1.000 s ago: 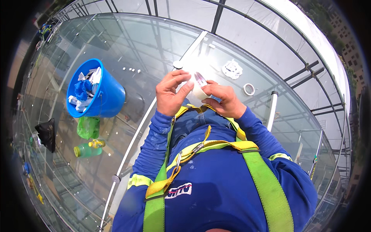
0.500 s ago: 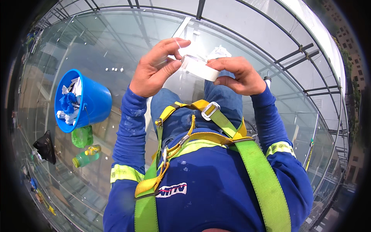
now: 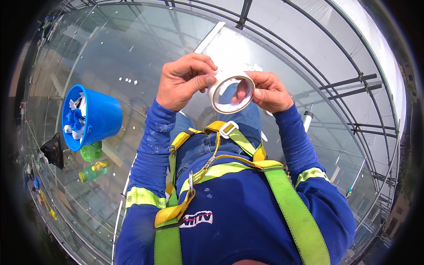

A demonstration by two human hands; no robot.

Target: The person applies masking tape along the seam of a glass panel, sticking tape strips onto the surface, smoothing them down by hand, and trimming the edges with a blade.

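Tape roll (image 3: 229,107) — white, held up over the wearer's thighs, between both hands.
Right hand (image 3: 271,95) clamps the ring's right side, thumb outside, a fingertip showing through the hole. Left hand (image 3: 185,81) has thumb and fingertips close together at the roll's left edge — cannot tell whether they grip the tape. Glass surface (image 3: 145,48) spreads beneath, with small white pieces (image 3: 128,81) lying to the far left. Blue bucket (image 3: 104,117) stands left, crumpled white and blue scraps (image 3: 76,119) inside. Green bag (image 3: 91,152) sits just on its near side, a green bottle (image 3: 91,172) nearer, black bag (image 3: 53,152) further left. White tube (image 3: 308,120) at right, beside the right forearm.
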